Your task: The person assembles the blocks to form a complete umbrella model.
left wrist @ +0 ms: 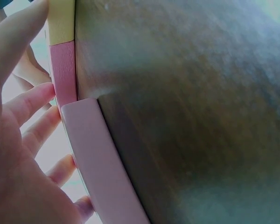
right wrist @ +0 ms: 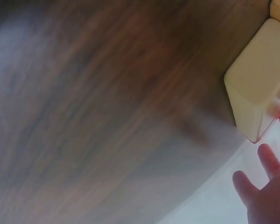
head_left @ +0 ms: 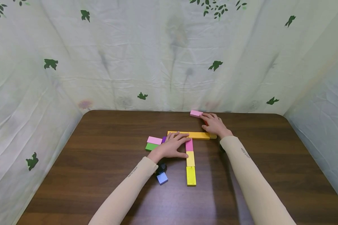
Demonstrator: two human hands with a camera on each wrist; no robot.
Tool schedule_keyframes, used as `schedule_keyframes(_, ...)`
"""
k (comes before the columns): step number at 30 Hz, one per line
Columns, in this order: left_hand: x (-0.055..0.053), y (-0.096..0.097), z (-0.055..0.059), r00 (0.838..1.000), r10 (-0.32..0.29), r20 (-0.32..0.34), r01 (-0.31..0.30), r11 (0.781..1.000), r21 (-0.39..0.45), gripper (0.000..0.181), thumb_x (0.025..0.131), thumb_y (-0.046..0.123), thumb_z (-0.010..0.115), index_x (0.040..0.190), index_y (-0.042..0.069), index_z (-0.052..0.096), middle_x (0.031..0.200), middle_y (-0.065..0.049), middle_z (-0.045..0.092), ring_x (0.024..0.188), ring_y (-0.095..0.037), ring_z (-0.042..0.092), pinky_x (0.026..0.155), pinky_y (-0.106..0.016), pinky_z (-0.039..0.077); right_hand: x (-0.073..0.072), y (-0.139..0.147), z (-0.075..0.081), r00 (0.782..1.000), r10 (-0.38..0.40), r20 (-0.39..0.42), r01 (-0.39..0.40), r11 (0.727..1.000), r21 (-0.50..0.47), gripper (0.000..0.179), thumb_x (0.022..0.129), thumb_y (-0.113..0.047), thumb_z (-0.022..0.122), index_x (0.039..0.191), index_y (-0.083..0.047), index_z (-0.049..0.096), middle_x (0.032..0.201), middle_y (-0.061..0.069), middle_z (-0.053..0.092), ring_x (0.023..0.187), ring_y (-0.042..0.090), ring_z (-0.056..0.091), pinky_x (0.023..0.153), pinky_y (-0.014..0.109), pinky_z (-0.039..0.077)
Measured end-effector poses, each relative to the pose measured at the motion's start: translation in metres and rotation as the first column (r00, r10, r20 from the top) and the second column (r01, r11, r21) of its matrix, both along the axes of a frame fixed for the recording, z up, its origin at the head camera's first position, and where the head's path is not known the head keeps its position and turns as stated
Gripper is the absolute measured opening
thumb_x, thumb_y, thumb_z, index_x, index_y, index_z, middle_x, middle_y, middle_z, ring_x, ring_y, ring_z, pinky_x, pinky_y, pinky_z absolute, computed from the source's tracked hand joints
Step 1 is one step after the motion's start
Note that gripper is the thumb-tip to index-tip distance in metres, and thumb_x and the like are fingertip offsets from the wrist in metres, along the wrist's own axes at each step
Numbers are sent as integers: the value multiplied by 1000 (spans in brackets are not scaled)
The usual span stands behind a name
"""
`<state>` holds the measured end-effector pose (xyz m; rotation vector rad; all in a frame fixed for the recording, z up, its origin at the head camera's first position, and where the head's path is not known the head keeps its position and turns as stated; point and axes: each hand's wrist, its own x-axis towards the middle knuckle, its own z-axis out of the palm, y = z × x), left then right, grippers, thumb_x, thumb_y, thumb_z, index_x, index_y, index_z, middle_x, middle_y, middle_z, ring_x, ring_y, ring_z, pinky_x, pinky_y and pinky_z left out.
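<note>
My left hand (head_left: 171,146), fingers spread, lies over the place where a row of blocks meets an orange bar (head_left: 200,135). That row runs toward me: a pink block (head_left: 189,145), a pale yellow block (head_left: 190,158) and a bright yellow block (head_left: 191,176). In the left wrist view its fingertips are along the edge of the pink block (left wrist: 64,70) and a longer bar (left wrist: 102,163). My right hand (head_left: 214,124) reaches to the far edge with fingers extended, fingertips at a light pink block (head_left: 196,113). A red piece (head_left: 206,123) is partly hidden under it.
Left of the left hand lie another light pink block (head_left: 154,140), a green block (head_left: 152,147) and a partly covered purple block (head_left: 164,139). A blue block (head_left: 162,178) sits nearer me. A patterned curtain (head_left: 169,62) hangs behind the brown table (head_left: 101,175).
</note>
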<state>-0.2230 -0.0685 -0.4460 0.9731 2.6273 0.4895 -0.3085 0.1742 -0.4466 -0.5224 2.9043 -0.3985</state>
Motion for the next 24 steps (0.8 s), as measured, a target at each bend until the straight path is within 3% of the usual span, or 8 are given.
schedule_keyframes(14, 0, 1, 0, 1000, -2, 0, 2, 1000, 1, 76, 85, 51, 66, 149, 22, 36, 155, -2, 27, 142, -34, 13, 111, -56, 6, -1, -3, 1, 1000, -15, 11, 14, 999, 51, 59, 97, -26, 52, 149, -8, 33, 153, 16, 27, 137, 41, 20, 108, 60, 16)
schedule_keyframes(24, 0, 0, 0, 1000, 1, 2, -1, 1000, 3, 77, 85, 52, 66, 149, 22, 36, 154, -1, 27, 142, -34, 13, 111, -56, 6, -1, 3, 3, 998, -60, -10, 59, 997, -50, 57, 97, -22, 53, 147, -3, 34, 150, 19, 31, 135, 39, 28, 108, 57, 21)
